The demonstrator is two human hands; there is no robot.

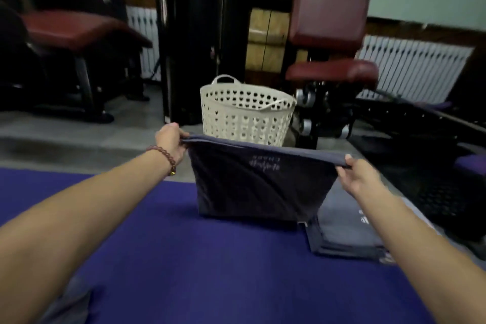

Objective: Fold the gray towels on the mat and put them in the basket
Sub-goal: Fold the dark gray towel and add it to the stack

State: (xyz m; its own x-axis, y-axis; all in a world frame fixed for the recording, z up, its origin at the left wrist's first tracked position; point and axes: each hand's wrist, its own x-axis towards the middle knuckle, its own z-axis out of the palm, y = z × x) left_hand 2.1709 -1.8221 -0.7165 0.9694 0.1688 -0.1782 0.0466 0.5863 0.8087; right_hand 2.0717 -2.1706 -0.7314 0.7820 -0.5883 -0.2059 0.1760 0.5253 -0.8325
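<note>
My left hand (171, 143) pinching one top corner of a gray towel (257, 184), my right hand (360, 176) pinching the other, towel hanging upright, lower edge on the purple mat (210, 271), white basket (244, 116) just behind, folded towels (347, 229) beside, right.

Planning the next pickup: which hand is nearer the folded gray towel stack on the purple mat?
Right. The right hand pinches a corner of the held gray towel above the folded gray towel stack; the left hand grips the opposite corner, farther left.

A gym: padded exercise benches (76, 31), weight machine (328, 34), floor mat (210, 258).
</note>
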